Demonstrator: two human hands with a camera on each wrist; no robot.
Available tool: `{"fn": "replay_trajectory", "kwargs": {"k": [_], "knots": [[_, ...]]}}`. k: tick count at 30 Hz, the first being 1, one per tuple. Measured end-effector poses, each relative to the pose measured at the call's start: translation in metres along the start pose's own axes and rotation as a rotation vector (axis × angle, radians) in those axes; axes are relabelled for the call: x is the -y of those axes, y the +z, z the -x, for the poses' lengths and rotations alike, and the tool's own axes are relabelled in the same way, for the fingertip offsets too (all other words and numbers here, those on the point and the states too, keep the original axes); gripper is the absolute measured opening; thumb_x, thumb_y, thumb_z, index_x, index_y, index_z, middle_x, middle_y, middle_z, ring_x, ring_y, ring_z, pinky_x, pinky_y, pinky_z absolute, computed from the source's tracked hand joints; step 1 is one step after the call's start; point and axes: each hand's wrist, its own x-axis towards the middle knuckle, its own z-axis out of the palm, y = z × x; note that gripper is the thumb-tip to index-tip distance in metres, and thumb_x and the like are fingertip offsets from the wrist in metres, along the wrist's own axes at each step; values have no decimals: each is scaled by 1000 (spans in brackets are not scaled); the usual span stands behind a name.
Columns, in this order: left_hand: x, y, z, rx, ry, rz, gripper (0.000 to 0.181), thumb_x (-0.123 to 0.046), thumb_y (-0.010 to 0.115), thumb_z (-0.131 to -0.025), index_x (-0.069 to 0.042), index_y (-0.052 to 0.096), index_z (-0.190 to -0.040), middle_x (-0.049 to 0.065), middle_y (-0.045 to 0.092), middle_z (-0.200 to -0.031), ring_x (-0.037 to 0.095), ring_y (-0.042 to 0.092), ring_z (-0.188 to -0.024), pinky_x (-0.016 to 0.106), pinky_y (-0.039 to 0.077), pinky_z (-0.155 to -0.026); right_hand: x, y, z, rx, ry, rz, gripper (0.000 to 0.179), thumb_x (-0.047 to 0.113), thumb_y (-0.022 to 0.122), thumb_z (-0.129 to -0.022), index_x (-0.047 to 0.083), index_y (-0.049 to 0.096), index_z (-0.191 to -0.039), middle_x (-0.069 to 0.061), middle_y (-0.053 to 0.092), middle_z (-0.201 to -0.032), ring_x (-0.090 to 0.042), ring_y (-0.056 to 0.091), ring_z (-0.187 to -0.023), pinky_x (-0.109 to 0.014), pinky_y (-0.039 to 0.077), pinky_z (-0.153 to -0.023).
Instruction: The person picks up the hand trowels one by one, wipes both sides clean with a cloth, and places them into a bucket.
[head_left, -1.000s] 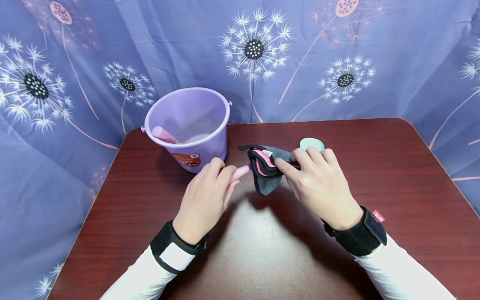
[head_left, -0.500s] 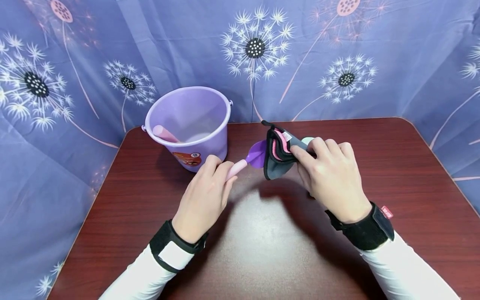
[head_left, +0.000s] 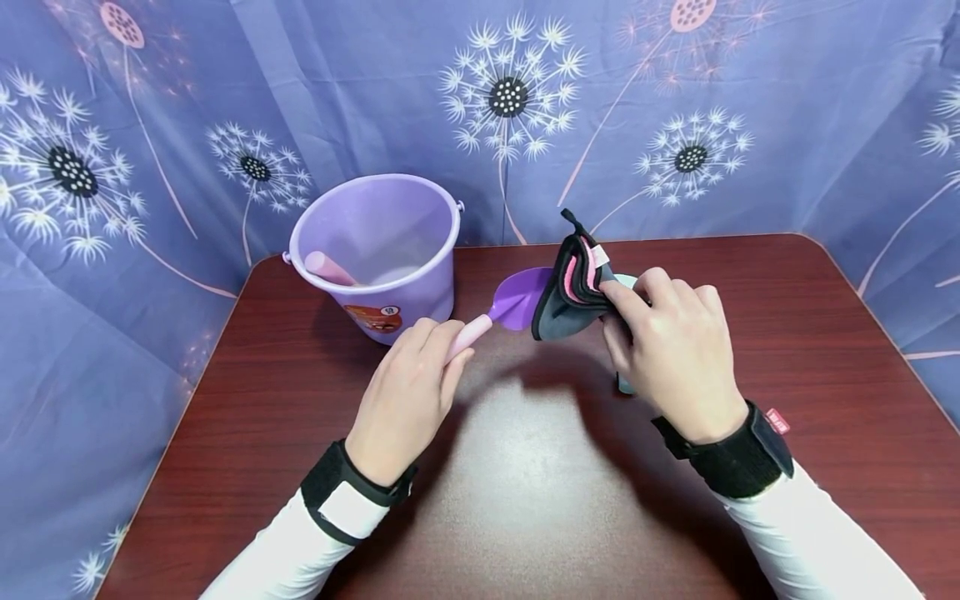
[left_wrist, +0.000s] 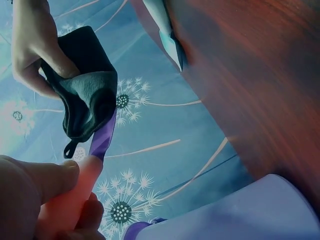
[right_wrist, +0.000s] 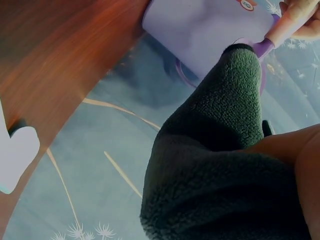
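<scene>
My left hand (head_left: 405, 396) grips the pink handle of a small shovel (head_left: 521, 298) with a purple blade, held above the table. My right hand (head_left: 671, 354) pinches a folded cleaning cloth (head_left: 573, 304), grey with pink layers, black edging and a hanging loop. The cloth overlaps the far end of the blade in the head view. In the right wrist view its fuzzy grey side (right_wrist: 220, 95) reaches up to the purple blade near the handle. The left wrist view has the cloth (left_wrist: 92, 90) against the blade (left_wrist: 103, 137) just beyond the handle.
A lilac bucket (head_left: 416, 304) stands at the back left, with another pink handle (head_left: 330, 268) leaning inside. Behind my right hand is a pale mint object (head_left: 626, 281), mostly hidden. A blue dandelion-print curtain (head_left: 375, 92) hangs around the brown table (head_left: 825, 350).
My right hand has moved right and slightly up with the cloth, baring much of the purple blade. The cloth has tilted, its loop now pointing up. My left hand has barely moved.
</scene>
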Motion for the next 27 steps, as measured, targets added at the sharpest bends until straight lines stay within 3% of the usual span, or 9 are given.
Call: {"fn": "replay_trajectory", "kwargs": {"k": [9, 20, 27], "knots": [[-3, 2, 1, 32, -51, 69, 22, -17, 61, -99, -3, 60, -116, 3, 53, -93, 18, 51, -83, 33, 46, -75, 7, 1, 2, 29, 10, -50, 29, 21, 54, -89, 8, 70, -108, -9, 51, -81, -30, 49, -62, -48, 33, -57], [-5, 2, 1, 90, -47, 95, 24, -11, 67, -93, -2, 61, -115, 4, 55, -94, 18, 54, -82, 33, 47, -76, 19, -3, -3, -13, -131, -78, 26, 15, 48, -91, 8, 69, -106, -8, 48, -80, -29, 45, -61, -45, 30, -56], [-6, 2, 2, 88, -30, 99, 25, -10, 67, -93, -1, 61, -115, 4, 55, -94, 18, 53, -83, 32, 47, -75, 29, -9, -8, -23, -213, -82, 22, 12, 49, -93, 8, 68, -104, -8, 45, -77, -26, 41, -62, -44, 29, -57]]}}
